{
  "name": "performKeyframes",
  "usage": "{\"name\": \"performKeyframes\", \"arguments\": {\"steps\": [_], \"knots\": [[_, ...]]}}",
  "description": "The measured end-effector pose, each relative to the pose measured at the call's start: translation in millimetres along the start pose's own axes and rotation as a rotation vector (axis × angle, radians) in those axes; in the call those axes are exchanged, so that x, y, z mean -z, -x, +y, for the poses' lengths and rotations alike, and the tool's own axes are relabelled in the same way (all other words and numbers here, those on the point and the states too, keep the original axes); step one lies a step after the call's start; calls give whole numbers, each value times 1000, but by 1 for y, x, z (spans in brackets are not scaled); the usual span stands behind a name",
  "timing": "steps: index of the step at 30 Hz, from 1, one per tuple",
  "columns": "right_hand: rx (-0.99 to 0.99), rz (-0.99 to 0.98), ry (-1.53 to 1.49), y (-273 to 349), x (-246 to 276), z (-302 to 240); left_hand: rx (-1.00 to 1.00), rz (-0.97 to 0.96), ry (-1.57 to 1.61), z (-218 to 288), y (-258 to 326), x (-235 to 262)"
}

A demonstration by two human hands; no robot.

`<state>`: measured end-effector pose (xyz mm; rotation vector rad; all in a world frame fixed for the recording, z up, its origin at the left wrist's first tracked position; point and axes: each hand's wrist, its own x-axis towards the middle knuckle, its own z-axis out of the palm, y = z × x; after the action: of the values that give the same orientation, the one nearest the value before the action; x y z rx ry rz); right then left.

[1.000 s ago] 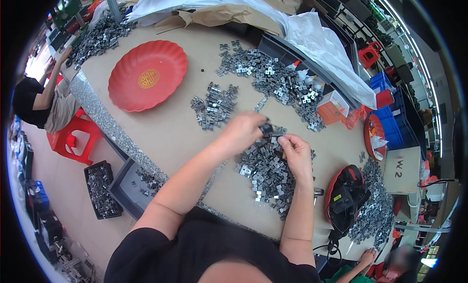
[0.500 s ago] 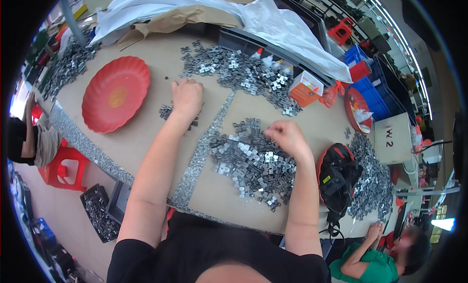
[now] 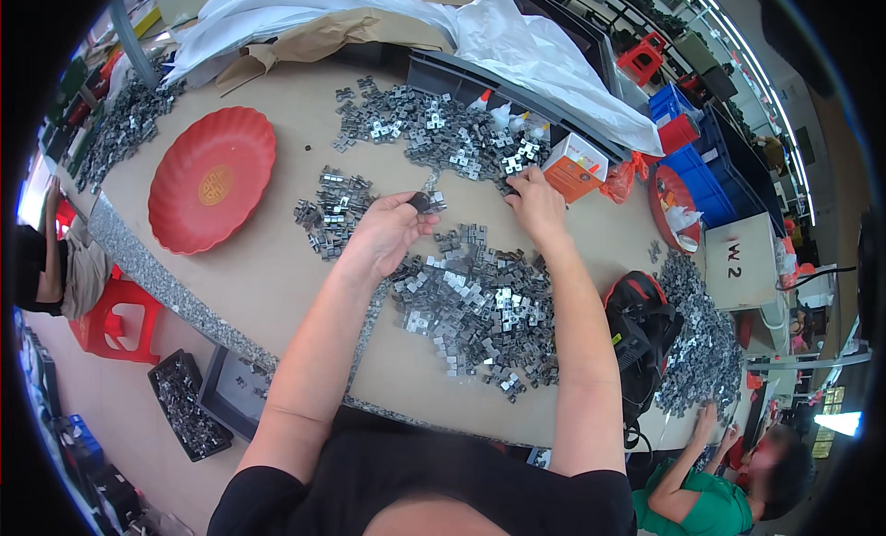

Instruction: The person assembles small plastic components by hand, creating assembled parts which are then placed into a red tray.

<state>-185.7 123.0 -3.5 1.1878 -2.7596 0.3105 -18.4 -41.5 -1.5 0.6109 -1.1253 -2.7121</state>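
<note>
My left hand (image 3: 392, 230) is closed in a pinch, palm partly up, above the gap between the piles. A small silvery metal piece (image 3: 437, 202) shows at its fingertips, beside a dark rounded patch I cannot identify. My right hand (image 3: 538, 208) is closed at the near edge of the far pile of metal pieces (image 3: 452, 135), next to an orange and white box; what its fingertips hold, if anything, is hidden. Between my forearms lies a large pile of metal pieces (image 3: 480, 305). A smaller pile (image 3: 334, 211) lies left of my left hand.
A red scalloped dish (image 3: 212, 181) rests on the left of the table. The orange box (image 3: 574, 167) and glue-like bottles stand by a grey tray (image 3: 452, 79). At right are a black-and-red bag (image 3: 637, 342) and another metal pile (image 3: 697, 342). A person in green (image 3: 701, 494) works at lower right.
My left hand has moved right and turned palm partly up, uncovering the small left pile, with a metal piece now at its fingertips. My right hand has moved away from me to the far pile.
</note>
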Motion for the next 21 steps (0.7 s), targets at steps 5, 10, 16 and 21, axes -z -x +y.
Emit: {"name": "performKeyframes", "arguments": {"steps": [5, 10, 16, 21], "knots": [[-94, -24, -319, 4, 3, -19, 8, -78, 58, -1, -1, 2], [-221, 14, -368, -4, 9, -7, 9, -39, 75, -3, 2, 6], [-171, -139, -324, -8, -2, -9, 32, -45, 54, -6, 1, 1], [-317, -73, -663, -5, 5, -3, 57, -32, 44, -7, 2, -1]]}}
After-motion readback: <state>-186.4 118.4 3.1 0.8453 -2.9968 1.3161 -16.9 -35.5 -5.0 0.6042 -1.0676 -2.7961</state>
